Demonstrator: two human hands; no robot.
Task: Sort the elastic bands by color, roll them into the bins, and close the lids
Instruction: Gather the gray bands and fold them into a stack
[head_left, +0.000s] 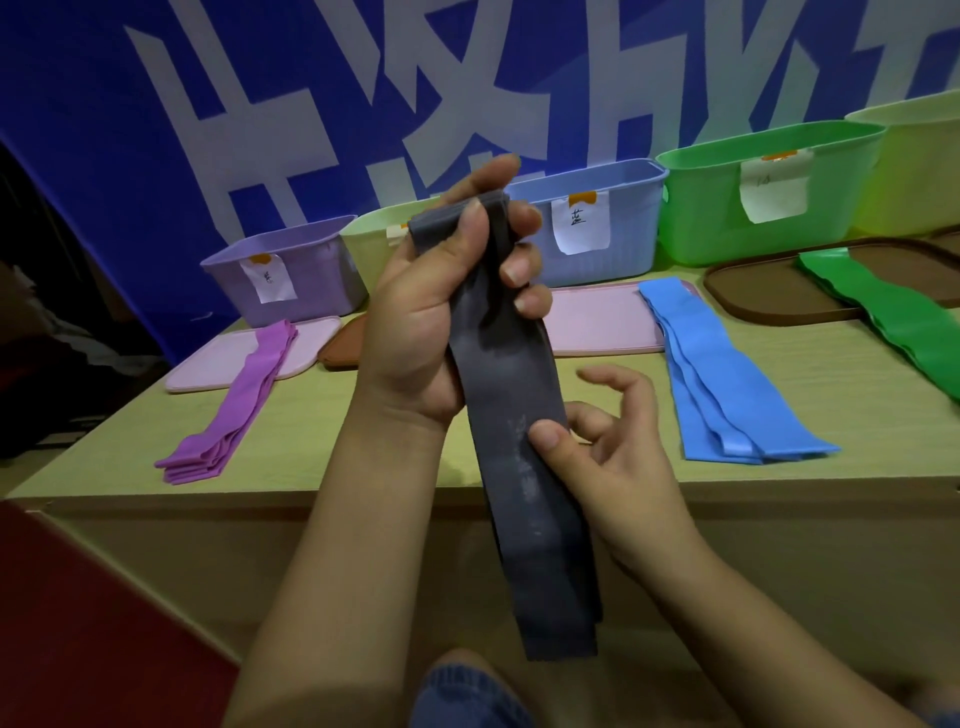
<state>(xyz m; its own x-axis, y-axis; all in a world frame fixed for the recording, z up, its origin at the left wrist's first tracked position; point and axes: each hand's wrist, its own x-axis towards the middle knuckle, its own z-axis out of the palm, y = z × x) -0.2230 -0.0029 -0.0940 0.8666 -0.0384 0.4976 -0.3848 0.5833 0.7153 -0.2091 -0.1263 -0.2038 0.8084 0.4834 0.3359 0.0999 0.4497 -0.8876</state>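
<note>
Knee: blue denim (467, 696) at the bottom edge, nearest the camera
Grey bands: a stack of dark grey elastic bands (524, 467) held upright in front of the counter, lower ends hanging free, pale scuffs on the face
Left hand: (441, 291) fingers curled round the top of the grey bands, gripping them
Right hand: (602, 441) thumb pressed on the front of the grey bands at mid-length, pinching the stack; other fingers loosely curled
Counter: pale wood (363, 467)
Purple bands: (228, 415) flat stack at left, far end lying on a pink lid (208, 369)
Blue bands: (727, 384) flat stack at right, far end on a second pink lid (597, 322)
Green bands: (893, 312) far right, partly across a brown lid (769, 291)
Bins, left to right: purple bin (291, 280), pale green bin (374, 234), blue bin (613, 234), green bin (727, 208), yellow-green bin (914, 171); all open, paper labels on three
Backdrop: blue banner (104, 130) with white characters
</note>
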